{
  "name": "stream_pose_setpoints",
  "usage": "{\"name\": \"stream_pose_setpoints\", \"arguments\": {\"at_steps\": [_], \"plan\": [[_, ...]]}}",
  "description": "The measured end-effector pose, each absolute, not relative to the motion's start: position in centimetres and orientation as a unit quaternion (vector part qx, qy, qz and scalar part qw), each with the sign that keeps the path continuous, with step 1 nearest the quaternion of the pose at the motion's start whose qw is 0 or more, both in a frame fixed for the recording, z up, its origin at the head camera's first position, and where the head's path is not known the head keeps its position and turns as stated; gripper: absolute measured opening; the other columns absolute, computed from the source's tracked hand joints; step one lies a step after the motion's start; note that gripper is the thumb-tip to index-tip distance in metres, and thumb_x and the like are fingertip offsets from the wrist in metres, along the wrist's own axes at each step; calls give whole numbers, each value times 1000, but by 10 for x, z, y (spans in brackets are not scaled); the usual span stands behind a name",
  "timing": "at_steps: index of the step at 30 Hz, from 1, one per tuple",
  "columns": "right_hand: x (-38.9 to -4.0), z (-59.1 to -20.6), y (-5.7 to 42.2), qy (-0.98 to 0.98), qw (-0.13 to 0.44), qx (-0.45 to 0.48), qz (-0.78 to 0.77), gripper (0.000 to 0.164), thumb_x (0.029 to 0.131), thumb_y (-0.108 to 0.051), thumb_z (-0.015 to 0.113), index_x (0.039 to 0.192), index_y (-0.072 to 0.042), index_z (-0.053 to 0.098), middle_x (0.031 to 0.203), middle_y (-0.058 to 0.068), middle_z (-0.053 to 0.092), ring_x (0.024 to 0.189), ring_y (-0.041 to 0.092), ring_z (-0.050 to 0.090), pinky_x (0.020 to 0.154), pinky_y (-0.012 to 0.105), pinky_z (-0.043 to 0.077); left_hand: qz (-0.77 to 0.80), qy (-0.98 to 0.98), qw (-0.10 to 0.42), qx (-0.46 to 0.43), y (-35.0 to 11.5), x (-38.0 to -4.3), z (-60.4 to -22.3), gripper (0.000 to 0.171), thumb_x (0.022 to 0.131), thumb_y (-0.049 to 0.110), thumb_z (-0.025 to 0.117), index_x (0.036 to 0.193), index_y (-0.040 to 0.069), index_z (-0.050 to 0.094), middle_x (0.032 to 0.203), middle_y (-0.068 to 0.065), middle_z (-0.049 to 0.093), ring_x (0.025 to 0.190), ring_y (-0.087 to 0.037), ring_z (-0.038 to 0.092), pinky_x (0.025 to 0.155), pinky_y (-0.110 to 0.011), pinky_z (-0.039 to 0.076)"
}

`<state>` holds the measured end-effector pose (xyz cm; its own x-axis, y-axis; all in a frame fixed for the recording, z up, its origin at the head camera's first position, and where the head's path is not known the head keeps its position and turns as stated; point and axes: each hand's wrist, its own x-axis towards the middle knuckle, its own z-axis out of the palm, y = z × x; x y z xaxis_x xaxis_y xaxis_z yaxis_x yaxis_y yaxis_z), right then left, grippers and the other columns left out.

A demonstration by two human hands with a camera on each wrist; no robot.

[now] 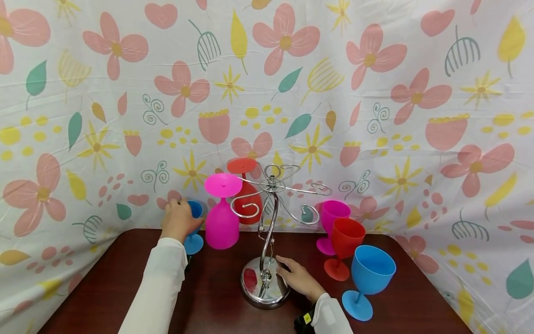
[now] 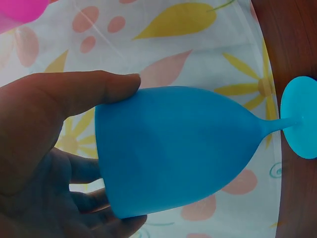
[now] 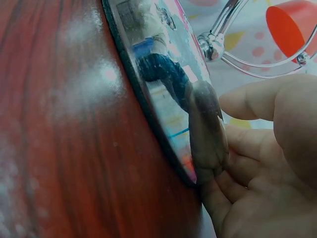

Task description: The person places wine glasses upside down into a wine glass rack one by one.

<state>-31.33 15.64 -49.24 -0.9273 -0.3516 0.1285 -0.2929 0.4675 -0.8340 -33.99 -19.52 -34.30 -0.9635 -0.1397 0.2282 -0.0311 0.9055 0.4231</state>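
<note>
In the head view my left hand (image 1: pixel 178 220) holds a blue plastic goblet (image 1: pixel 193 241) upright at the table's back left. Seen from the left wrist, its thumb and fingers curl about the bowl (image 2: pixel 173 148) near the rim. A chrome goblet rack (image 1: pixel 267 236) with curled wire arms stands mid-table. My right hand (image 1: pixel 301 279) grips the edge of its round base (image 1: pixel 263 304), thumb on the shiny top and fingers at the rim. On the rack's left side, a pink goblet (image 1: pixel 222 225) and a red goblet (image 1: pixel 250 206) hang upside down.
At the right of the dark wooden table (image 1: pixel 217 297) stand a pink goblet (image 1: pixel 331 215), a red goblet (image 1: pixel 347 236) and a larger-looking blue goblet (image 1: pixel 371 273), all upright in a row. Flower-patterned cloth (image 1: pixel 267 116) hangs behind the table and along its sides.
</note>
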Motion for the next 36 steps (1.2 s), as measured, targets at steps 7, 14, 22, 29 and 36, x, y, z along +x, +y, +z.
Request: {"name": "stream_pose_setpoints", "arguments": {"at_steps": [7, 14, 22, 29, 36], "plan": [[-313, -491, 157, 855, 33, -188, -483, 48, 101, -21, 56, 142, 3, 50, 143, 24, 47, 135, 43, 38, 107, 60, 32, -204, -972, 113, 36, -208, -320, -337, 91, 86, 39, 75, 144, -16, 32, 129, -39, 34, 118, -53, 38, 81, -70, 46], [-312, -491, 156, 855, 32, -188, -482, 48, 101, -22, 56, 142, 3, 51, 143, 24, 48, 134, 43, 39, 106, 60, 33, -201, -977, 58, 42, -225, -295, -329, 96, 85, 53, 71, 146, -10, 31, 123, -41, 36, 108, -56, 46, 76, -68, 49], [-314, -491, 157, 855, 33, -189, -482, 48, 102, -23, 56, 142, 3, 51, 142, 24, 48, 134, 42, 39, 106, 60, 33, -210, -976, 51, 26, -241, -260, -324, 98, 84, 65, 65, 142, -10, 40, 120, -41, 36, 105, -58, 41, 78, -67, 49], [-309, -486, 155, 853, 29, -189, -485, 48, 101, -22, 57, 141, 5, 51, 141, 25, 49, 134, 43, 39, 106, 60, 32, -261, -965, 23, -34, -260, -234, -323, 88, 86, 61, 66, 142, -4, 44, 126, -37, 41, 110, -50, 48, 82, -63, 48], [-309, -484, 156, 854, 9, -182, -488, 45, 101, -17, 56, 140, 6, 52, 141, 22, 51, 132, 41, 42, 106, 58, 34, -368, -927, -14, -72, -269, -217, -328, 78, 91, 49, 69, 147, 1, 39, 134, -29, 43, 114, -42, 52, 84, -54, 50]]}}
